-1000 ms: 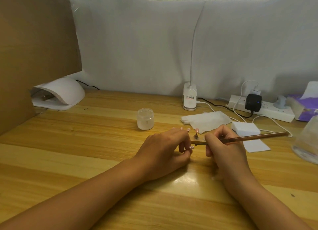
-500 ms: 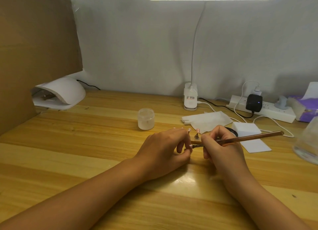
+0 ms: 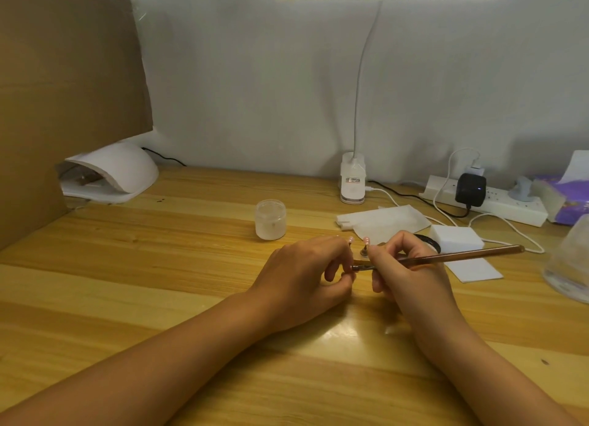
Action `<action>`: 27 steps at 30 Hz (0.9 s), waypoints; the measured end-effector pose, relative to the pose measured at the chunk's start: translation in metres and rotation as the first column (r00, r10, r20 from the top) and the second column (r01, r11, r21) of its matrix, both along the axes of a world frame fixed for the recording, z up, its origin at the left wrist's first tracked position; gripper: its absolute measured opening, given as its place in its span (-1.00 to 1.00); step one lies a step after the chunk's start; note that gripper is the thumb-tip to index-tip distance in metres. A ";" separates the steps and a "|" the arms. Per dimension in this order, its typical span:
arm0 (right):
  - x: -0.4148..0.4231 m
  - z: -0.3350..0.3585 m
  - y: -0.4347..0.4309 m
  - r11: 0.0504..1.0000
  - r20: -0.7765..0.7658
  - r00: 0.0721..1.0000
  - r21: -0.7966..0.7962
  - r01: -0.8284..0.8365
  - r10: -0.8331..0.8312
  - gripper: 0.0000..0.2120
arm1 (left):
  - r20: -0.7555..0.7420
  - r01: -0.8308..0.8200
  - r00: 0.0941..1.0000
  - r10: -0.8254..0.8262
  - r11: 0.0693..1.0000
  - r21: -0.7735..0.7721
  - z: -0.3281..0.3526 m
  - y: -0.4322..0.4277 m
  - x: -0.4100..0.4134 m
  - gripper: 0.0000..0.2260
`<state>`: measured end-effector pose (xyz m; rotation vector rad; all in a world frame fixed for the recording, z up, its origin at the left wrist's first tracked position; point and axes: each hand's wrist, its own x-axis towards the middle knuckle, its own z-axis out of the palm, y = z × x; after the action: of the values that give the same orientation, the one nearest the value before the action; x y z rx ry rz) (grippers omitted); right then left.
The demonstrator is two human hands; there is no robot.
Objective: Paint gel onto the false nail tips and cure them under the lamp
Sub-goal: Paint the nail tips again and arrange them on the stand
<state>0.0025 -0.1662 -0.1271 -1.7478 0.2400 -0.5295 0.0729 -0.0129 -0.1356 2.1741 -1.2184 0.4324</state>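
head, left hand (image 3: 306,275) pinching nail tip (image 3: 348,274), right hand (image 3: 411,274) pinching coppery brush (image 3: 462,256)

Tip of brush (image 3: 446,257) behind left fingers (image 3: 330,264)

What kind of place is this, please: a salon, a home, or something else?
Probably a home nail-art desk, not a salon: a white nail curing lamp at the back left of the wooden desk, a small frosted jar, and a brush in the right hand near false nail tips.
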 end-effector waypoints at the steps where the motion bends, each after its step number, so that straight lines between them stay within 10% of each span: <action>1: 0.000 -0.001 0.000 1.000 -0.002 1.000 -0.013 0.014 -0.014 -0.77 | -0.002 0.001 1.000 -0.001 1.000 -0.002 0.000 0.000 0.000 -0.91; 27: 0.003 -0.004 -0.002 0.996 -0.003 0.998 -0.064 0.068 -0.068 -0.78 | -0.073 0.003 0.997 -0.008 0.997 -0.072 0.001 0.000 0.002 -0.92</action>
<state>0.0058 -0.1679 -0.1314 -1.8083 0.2897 -0.5883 0.0749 -0.0127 -0.1344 2.1069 -1.1515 0.3844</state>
